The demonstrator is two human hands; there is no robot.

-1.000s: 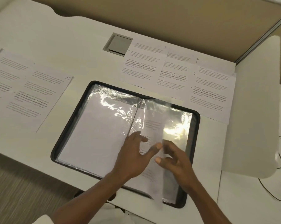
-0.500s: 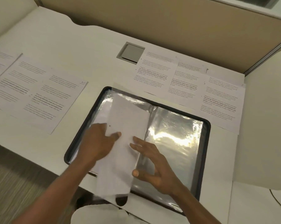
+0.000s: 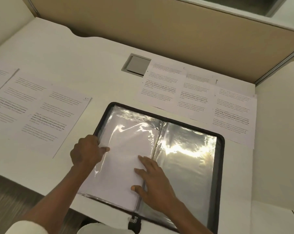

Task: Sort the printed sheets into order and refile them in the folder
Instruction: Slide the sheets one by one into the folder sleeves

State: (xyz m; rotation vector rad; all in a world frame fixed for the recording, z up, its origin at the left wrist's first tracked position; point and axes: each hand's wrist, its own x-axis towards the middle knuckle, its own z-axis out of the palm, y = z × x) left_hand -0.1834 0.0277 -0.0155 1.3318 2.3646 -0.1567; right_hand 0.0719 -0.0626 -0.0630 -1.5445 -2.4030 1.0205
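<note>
Pressing down on the left page of the open folder (image 3: 221, 166), the right hand (image 3: 153, 181) lies flat with its fingers straight and spread, close to the spine. Under it is a filed sheet (image 3: 126, 159), white side up inside a shiny plastic pocket. The left hand (image 3: 85, 152) sits at that page's outer edge with its fingers curled and one digit reaching onto the plastic; whether it pinches the pocket's edge I cannot tell. The right page (image 3: 185, 168) is an empty pocket (all glare, no paper in it).

The folder lies at the near edge of the counter (image 3: 71, 61), right of its middle. Just beyond it, a far row of sheets (image 3: 193, 95) overlaps toward the far right corner. A left row of sheets (image 3: 46, 114) runs off toward the left edge, its nearest sheet marked in one corner with what looks like a 10. A grey cover plate (image 3: 138, 65) is set into the counter near the far edge, below a tan partition (image 3: 159, 22).

The step in hand seems to be settling a pocket flat, with many sheets not yet filed. The next move likely calls for picking the sheet next in order, then opening the empty pocket's mouth and sliding the paper in squarely so it does not catch.
</note>
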